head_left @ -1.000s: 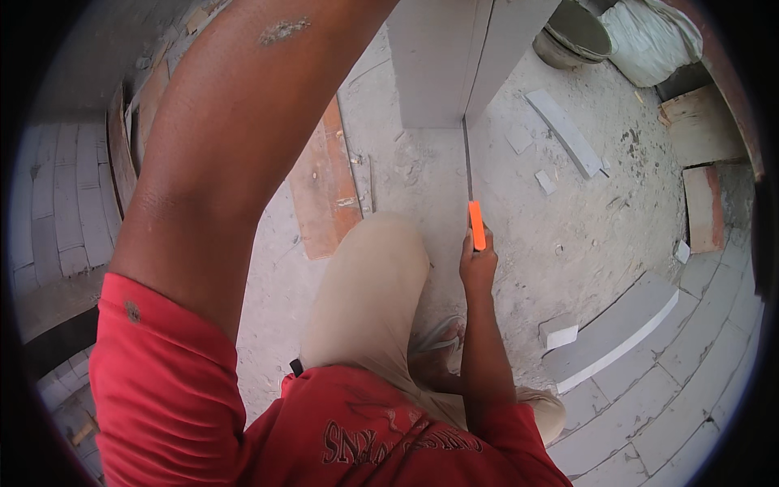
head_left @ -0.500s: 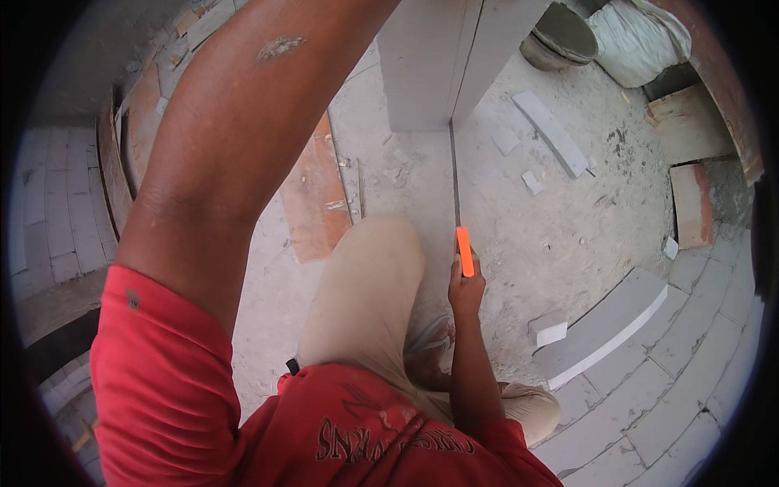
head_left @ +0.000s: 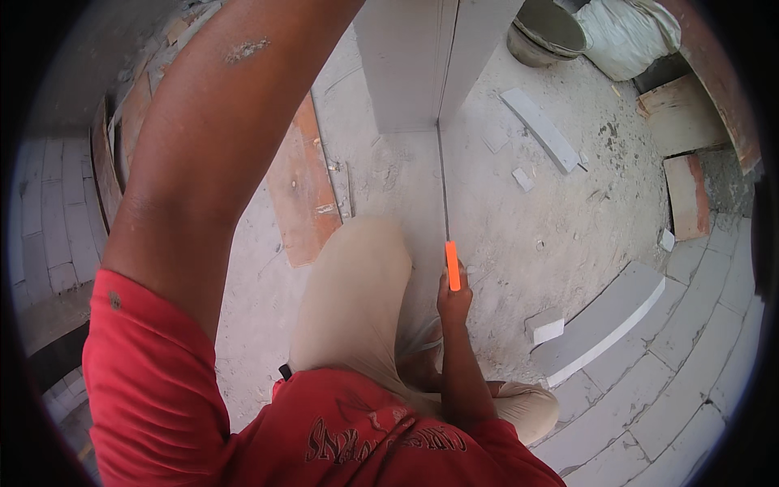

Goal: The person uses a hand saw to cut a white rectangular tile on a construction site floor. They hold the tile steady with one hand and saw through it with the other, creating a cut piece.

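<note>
An upright pale grey block (head_left: 398, 73) stands in front of me at the top centre, with a dark straight cut running down its face. A long thin saw blade (head_left: 443, 183) reaches from the cut's lower end toward me. My right hand (head_left: 454, 296) is closed on the saw's bright orange handle (head_left: 453, 264), just beyond my bent knee. My left arm rises across the left side and out of the top edge, so the left hand is out of view.
An orange-brown board (head_left: 296, 207) lies left of the block. To the right are a grey strip (head_left: 538, 130), a bucket (head_left: 545, 36), a white sack (head_left: 625, 40), leaning boards (head_left: 686, 195) and a long pale block (head_left: 604, 321). Pale blockwork (head_left: 657, 398) lines the lower right.
My right hand has drawn the saw back toward me, lengthening the blade seen below the block. The view has shifted a little, so the surroundings sit further left.
</note>
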Demonstrator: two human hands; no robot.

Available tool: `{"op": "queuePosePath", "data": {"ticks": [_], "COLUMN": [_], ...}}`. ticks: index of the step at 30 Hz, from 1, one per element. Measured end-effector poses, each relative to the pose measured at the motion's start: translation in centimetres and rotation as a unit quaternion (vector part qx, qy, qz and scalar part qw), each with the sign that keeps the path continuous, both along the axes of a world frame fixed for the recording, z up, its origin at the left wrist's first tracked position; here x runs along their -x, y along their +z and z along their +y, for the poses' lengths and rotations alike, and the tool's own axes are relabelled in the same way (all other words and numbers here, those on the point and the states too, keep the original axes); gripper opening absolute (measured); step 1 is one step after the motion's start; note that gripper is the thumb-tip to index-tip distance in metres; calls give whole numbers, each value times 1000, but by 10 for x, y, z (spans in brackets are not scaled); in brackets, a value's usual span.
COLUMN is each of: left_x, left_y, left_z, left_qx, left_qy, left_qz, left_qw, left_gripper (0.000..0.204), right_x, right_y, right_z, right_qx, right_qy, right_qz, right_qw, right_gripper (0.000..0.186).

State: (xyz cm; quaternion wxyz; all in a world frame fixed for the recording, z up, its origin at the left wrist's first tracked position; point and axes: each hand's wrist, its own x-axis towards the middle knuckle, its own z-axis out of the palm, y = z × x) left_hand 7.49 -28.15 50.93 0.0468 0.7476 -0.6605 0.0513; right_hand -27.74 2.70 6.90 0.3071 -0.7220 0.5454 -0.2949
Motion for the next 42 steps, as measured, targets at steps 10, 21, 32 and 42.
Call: {"op": "queuePosePath", "data": {"ticks": [10, 21, 32, 42], "left_x": [22, 22, -4, -2], "left_y": [-5, 1, -3, 1], "left_z": [6, -9, -1, -4], "left_qx": [36, -14, -13, -8], "left_qy": [-25, -2, -6, 6], "left_qz": [10, 2, -1, -19], "left_qw": [999, 1000, 1000, 1000], "left_gripper": [79, 79, 76, 74], "right_x": [-89, -73, -22, -15], "right_y": [-12, -15, -17, -28], "right_z": [-118, -102, -11, -2], "right_qx": [-123, -143, -94, -84], "right_qy": [-43, -48, -23, -21], "right_qz": [-41, -19, 9, -11], "right_qw": [991, 988, 995, 996], "right_gripper": [39, 37, 35, 41]}}
